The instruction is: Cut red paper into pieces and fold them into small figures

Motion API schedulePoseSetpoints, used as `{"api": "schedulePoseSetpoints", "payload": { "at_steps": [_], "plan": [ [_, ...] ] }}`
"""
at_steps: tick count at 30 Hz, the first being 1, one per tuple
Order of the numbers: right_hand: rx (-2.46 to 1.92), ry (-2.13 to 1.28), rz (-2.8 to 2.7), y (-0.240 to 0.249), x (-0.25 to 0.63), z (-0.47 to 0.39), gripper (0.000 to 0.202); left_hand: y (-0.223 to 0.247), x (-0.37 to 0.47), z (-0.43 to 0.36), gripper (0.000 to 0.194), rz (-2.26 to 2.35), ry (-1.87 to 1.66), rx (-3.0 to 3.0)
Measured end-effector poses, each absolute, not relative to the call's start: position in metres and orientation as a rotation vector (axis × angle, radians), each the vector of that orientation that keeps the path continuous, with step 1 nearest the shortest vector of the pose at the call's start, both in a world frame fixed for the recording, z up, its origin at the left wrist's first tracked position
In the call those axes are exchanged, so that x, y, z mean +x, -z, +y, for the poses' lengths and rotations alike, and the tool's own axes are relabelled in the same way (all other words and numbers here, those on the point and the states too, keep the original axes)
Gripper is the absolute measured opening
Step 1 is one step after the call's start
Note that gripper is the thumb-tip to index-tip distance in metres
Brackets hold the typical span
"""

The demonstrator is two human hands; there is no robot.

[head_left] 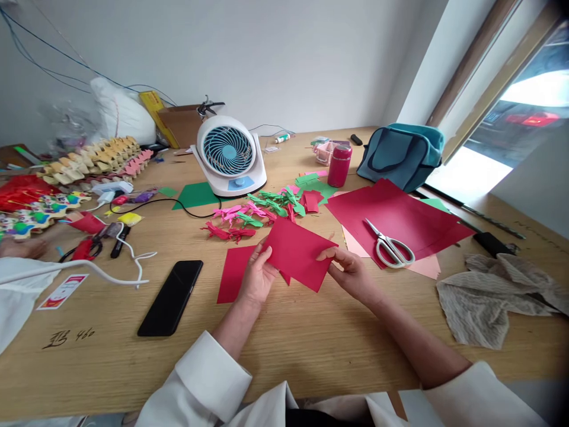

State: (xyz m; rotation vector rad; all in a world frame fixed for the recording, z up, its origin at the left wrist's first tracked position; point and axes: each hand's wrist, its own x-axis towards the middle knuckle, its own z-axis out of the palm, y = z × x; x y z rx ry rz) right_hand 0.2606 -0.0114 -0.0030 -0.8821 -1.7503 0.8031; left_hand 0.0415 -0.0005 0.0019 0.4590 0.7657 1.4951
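Note:
A square of red paper (297,254) is held up above the table between my two hands. My left hand (259,274) pinches its left edge, thumb on top. At the right corner my right hand (349,270) grips it between thumb and fingers. Another red sheet (232,276) lies beneath, partly hidden by my left hand. Behind the held paper is a pile of small pink, green and red paper pieces (262,207). White-handled scissors (391,249) rest on large red sheets (400,213) to the right.
A black phone (171,298) lies left of my forearm. Further back stand a white fan (229,154), a red flask (339,166) and a blue bag (398,157). A cloth (493,296) is at right; another person's sleeve (22,290) and hand at left.

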Motion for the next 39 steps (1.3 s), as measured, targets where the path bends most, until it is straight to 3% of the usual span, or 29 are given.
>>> {"api": "schedulePoseSetpoints", "payload": {
  "at_steps": [10,20,26,29,34,39],
  "plan": [
    [-0.795,-1.034,-1.544,0.010,0.265,-0.005,0.013,-0.005,0.042,-0.004,0.052,0.713,-1.440,0.713],
    [-0.808,-1.293,-1.350,-0.009,0.269,-0.009,0.025,-0.003,0.037,-0.002,0.033,0.676,-1.443,0.542],
    [-0.750,-1.608,-1.510,-0.018,0.281,-0.008,0.031,-0.009,0.032,-0.009,0.048,0.729,-1.066,0.674],
    [-0.766,-1.687,-1.576,-0.022,0.285,-0.008,0.030,-0.008,0.033,-0.015,0.040,0.747,-0.855,0.875],
    [-0.758,-1.731,-1.500,-0.021,0.285,-0.007,0.024,-0.003,0.039,-0.022,0.036,0.733,-0.567,1.032],
    [-0.821,-1.549,-1.177,-0.014,0.278,0.000,0.039,0.000,0.047,-0.020,0.037,0.818,-0.817,0.960]
  ]
}}
